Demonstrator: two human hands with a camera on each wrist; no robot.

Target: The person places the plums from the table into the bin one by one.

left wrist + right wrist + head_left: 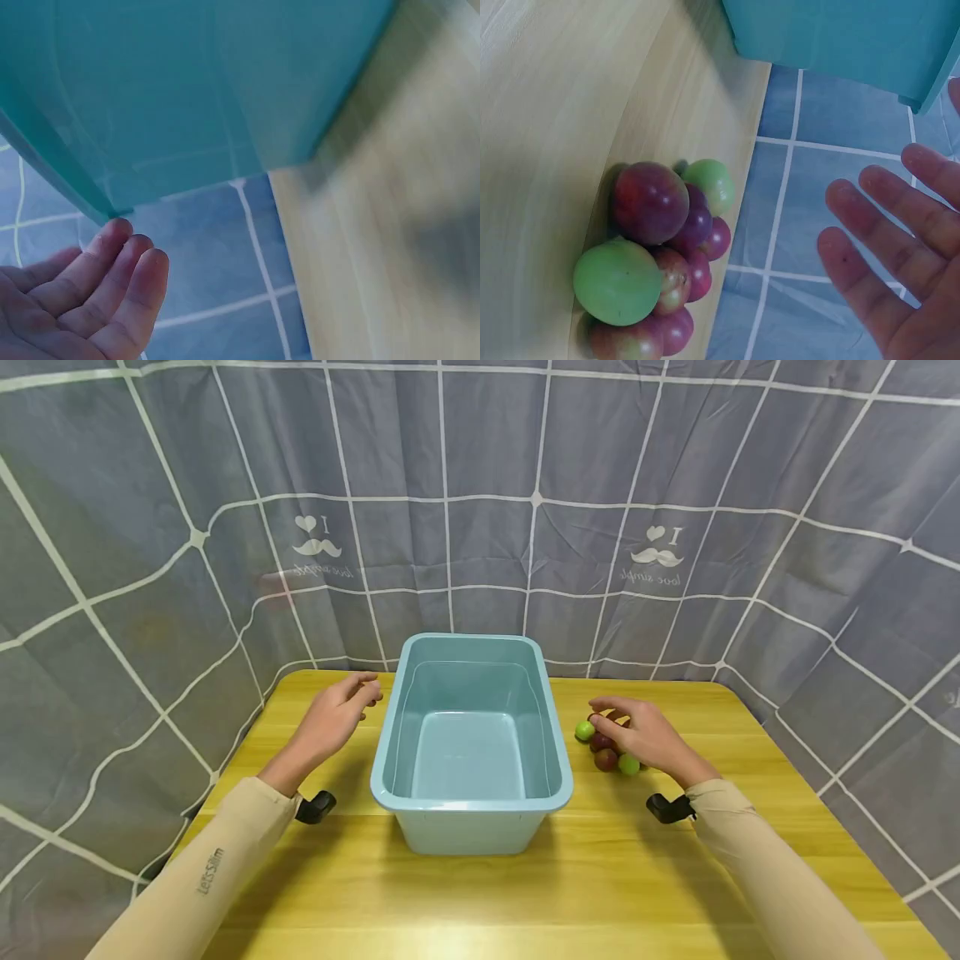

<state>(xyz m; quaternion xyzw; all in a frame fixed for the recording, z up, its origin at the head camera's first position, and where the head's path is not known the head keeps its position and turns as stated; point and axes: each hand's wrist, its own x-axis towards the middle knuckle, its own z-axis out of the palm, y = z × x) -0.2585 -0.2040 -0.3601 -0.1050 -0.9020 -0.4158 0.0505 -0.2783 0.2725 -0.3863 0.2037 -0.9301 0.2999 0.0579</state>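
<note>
A light blue plastic tub (471, 806) stands in the middle of the wooden table, its inside bare. To its right lies a cluster of small round fruits, plum-like, several dark red (651, 202) and two green (618, 282). My right hand (641, 732) hovers over this cluster with fingers loosely bent; the right wrist view shows its fingers apart and nothing held. On the tub's other side my left hand (335, 714) is raised above the table, holding nothing. Its relaxed fingers (142, 285) point toward the tub's wall (187, 90).
The yellowish wooden table (450, 902) reaches back to a grey curtain (487, 460) with white grid lines, which also hangs along both sides. A black wrist mount (316, 807) juts from the left sleeve, and another black mount (670, 808) from the right one.
</note>
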